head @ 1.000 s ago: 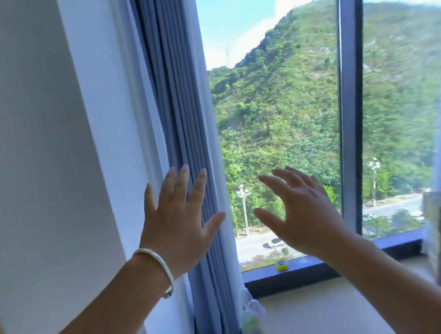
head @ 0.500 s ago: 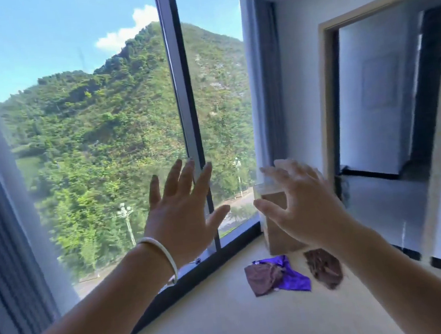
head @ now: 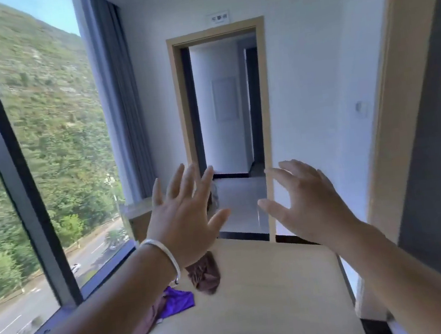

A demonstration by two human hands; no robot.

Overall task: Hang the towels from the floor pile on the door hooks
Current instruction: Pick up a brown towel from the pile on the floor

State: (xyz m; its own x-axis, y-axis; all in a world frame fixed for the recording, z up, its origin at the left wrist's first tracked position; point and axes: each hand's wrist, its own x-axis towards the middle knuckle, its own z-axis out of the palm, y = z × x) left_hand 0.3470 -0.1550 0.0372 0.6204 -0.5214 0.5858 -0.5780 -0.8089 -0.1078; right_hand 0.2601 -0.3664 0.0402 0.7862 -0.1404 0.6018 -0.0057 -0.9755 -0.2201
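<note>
A small pile of towels lies on the pale floor by the window: a purple towel, a brown towel to its right and another brown one partly under my left forearm. My left hand and my right hand are raised in front of me at chest height, fingers spread, holding nothing. Both hover well above the towels. No door hooks show in the head view.
A tall window with a dark frame fills the left side, with a grey curtain in the corner. An open doorway with a wooden frame lies straight ahead. A wooden door edge stands at the right, and a low wooden box sits by the curtain.
The view has swung right, from the curtain and window round to the doorway. The towels on the floor came into sight and are now closer. Both hands stay raised and spread.
</note>
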